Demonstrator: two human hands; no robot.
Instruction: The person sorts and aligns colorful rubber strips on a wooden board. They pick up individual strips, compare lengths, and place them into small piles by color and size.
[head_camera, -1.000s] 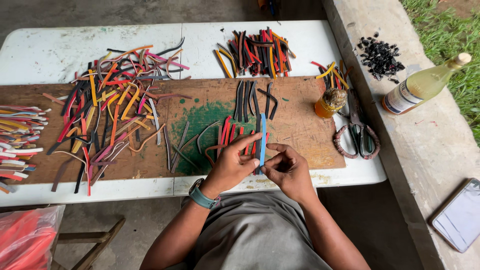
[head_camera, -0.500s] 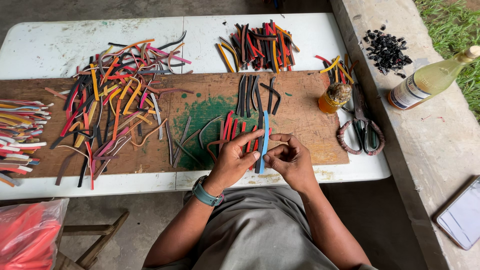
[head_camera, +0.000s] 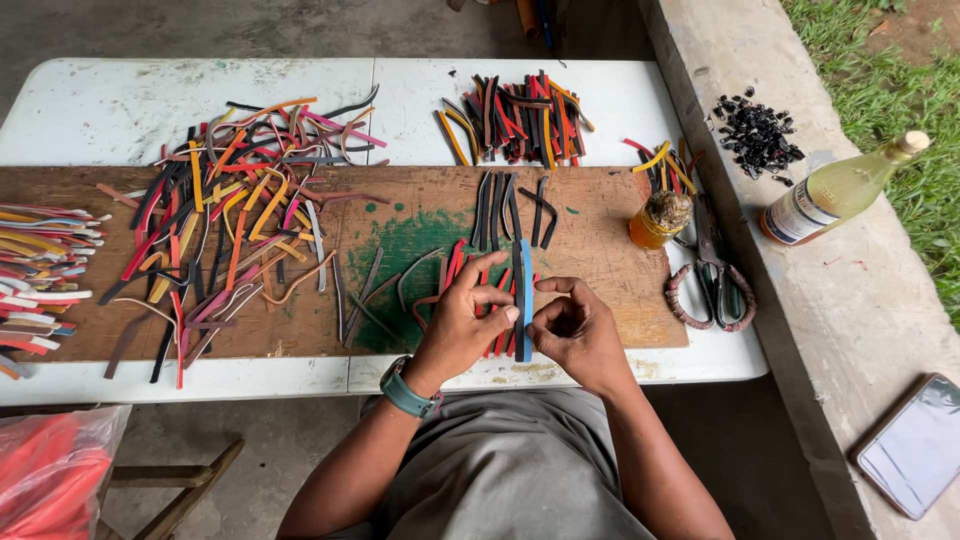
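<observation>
a blue strip (head_camera: 526, 300) is pinched upright between the fingers of the left hand (head_camera: 466, 322) and right hand (head_camera: 572, 328), over the wooden board (head_camera: 600, 240) on the worktop (head_camera: 120, 100), beside black strips (head_camera: 510, 210).

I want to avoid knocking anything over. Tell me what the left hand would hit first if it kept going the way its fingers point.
Likely the black strips lying on the board just beyond the left hand; depth is unclear from above.
</observation>
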